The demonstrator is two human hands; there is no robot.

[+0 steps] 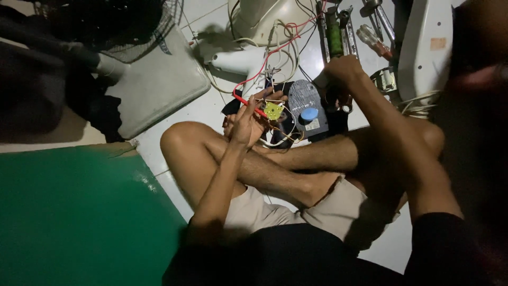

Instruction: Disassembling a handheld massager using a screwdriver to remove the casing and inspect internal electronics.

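Observation:
Seated cross-legged on the floor, I hold a small green circuit board (273,110) with wires in my left hand (247,123), together with a red probe (253,107) that lies across my fingers. My right hand (339,74) is raised farther out, closed around a dark object that I cannot make out. Between the hands lies a grey oval fan control panel (305,100) with a blue knob (309,114). Red and white wires (270,53) run from the board toward the white fan base (262,18).
A fan guard and grey base plate (159,79) lie at the left. Screwdrivers and tools (365,34) are at the top, next to a white housing (423,47). A green mat (74,212) covers the floor at the lower left. My knees frame the work spot.

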